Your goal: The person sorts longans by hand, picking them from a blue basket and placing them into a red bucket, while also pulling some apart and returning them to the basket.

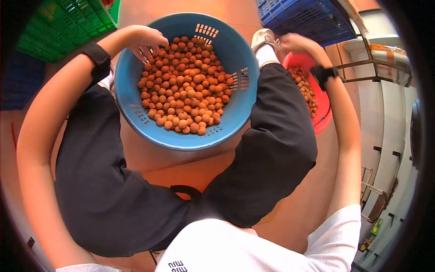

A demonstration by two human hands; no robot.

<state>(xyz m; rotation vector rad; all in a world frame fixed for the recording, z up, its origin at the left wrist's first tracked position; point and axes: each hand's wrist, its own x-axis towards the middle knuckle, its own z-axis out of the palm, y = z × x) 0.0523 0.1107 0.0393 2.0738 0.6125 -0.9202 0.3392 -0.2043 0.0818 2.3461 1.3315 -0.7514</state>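
Note:
A blue plastic basket [235, 97] sits on the orange floor between my knees, filled with several small round orange-brown fruits [186, 86]. My left hand [145, 38] rests at the basket's far left rim, fingers curled down among the fruits. My right hand [294, 43] hovers over a red basket [324, 106] of the same fruits [306, 88] beside my right leg; its fingers are bunched, and whether it holds a fruit is hidden. Both wrists wear black bands.
A green crate [68, 25] stands at the far left and a blue crate [308, 18] at the far right. A metal-framed stand [376, 63] and white tiled wall run along the right. My white shoe [263, 38] lies by the blue basket.

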